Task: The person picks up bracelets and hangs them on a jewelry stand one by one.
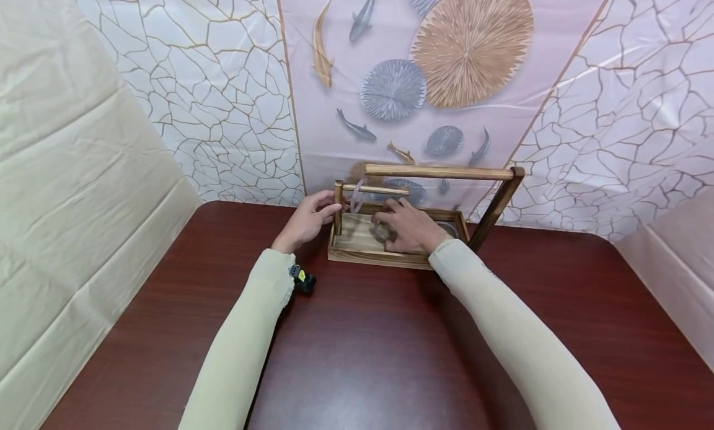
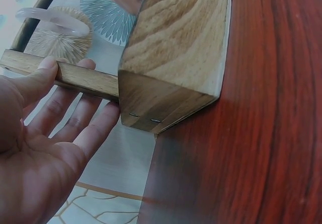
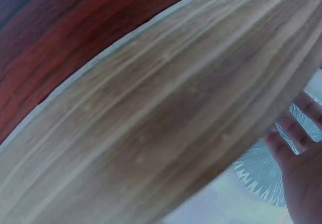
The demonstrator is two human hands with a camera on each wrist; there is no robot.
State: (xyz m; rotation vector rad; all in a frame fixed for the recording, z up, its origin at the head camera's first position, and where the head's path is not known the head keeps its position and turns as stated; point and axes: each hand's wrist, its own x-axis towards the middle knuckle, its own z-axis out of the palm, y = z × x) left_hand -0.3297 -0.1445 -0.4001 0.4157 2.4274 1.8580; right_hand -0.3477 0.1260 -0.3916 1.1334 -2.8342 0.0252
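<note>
A wooden bangle stand with a tray base, a short bar and a taller bar stands at the back of the table. My left hand holds its short post at the left end, thumb on one side and fingers behind. On the short bar hangs a pale pink bangle, also seen in the left wrist view. My right hand reaches down into the tray, fingers bent around a translucent rounded thing whose kind I cannot tell. In the right wrist view the tray's wall hides those fingertips.
A dark round thing lies in the tray's right end, partly behind my right wrist. The tall slanted post rises beside my right forearm. A small black device is at my left cuff. Patterned sheeting hangs behind the dark red table.
</note>
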